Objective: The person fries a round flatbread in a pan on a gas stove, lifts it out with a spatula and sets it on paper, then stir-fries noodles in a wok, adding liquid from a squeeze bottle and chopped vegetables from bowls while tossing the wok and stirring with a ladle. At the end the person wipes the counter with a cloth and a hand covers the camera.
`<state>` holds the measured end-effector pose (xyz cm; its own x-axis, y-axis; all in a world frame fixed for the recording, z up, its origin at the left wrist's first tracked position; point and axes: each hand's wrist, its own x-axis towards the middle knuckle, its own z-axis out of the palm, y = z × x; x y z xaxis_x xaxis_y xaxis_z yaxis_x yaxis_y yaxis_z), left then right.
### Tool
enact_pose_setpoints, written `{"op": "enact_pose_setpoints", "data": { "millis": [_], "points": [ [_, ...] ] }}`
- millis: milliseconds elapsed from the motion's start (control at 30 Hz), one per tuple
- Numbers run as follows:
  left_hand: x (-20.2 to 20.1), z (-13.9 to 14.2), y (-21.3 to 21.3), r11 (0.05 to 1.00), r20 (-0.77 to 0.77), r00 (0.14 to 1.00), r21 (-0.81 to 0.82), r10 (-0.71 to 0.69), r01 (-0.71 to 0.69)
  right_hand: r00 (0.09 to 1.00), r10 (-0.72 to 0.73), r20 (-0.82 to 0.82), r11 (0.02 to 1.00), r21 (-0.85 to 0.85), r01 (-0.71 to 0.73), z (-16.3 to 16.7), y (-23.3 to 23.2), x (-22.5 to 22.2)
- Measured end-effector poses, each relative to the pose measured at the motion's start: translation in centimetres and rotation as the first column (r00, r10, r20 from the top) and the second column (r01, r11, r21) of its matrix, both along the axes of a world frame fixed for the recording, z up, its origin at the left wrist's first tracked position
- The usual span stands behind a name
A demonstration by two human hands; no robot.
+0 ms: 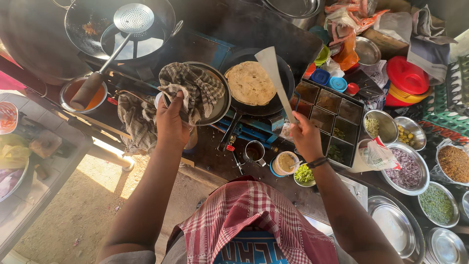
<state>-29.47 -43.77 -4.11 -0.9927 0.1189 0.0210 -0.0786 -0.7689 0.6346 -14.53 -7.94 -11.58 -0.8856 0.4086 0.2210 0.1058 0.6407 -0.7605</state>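
Flatbread (250, 83) sits mid-frame in the pan (281, 105), thin and floppy. Right hand (305, 138) grips the stiff spatula (274, 78) low; left hand (171, 121) clamps a plate (220, 98) through soft cloth (193, 88), likely hot.

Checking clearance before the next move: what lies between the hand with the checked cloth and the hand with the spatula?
In the head view, the dark pan holding the flatbread lies between the left hand on the checked cloth and the right hand gripping the spatula.
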Motion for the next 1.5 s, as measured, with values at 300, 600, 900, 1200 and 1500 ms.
{"op": "enact_pose_setpoints", "data": {
  "millis": [300, 600, 900, 1200, 1500],
  "points": [
    [-0.5, -2.9, 8.6, 0.97, -0.087, 0.968, -0.083, -0.234, 0.227, 0.88, 0.401, -0.253, 0.879, 0.378, -0.291, 5.6, -3.4, -1.7],
    [4.0, -0.8, 14.3, 0.963, -0.298, 0.925, -0.202, -0.234, 0.179, 0.951, 0.25, -0.184, 0.772, 0.631, -0.08, 11.6, -6.1, -2.6],
    [5.3, -1.0, 14.8, 0.938, -0.276, 0.926, -0.301, -0.258, 0.171, 0.866, 0.44, -0.236, 0.567, 0.821, -0.064, 9.4, -9.0, 0.9],
    [4.4, -0.7, 13.2, 0.936, -0.313, 0.938, -0.351, -0.146, 0.028, 0.969, 0.056, -0.24, 0.269, 0.939, 0.217, 10.8, -5.5, 0.2],
    [5.5, 0.1, 14.4, 0.957, -0.144, 0.949, -0.122, -0.279, 0.263, 0.9, 0.37, -0.229, 0.492, 0.87, 0.019, 12.2, -10.2, 0.0]
  ]
}}
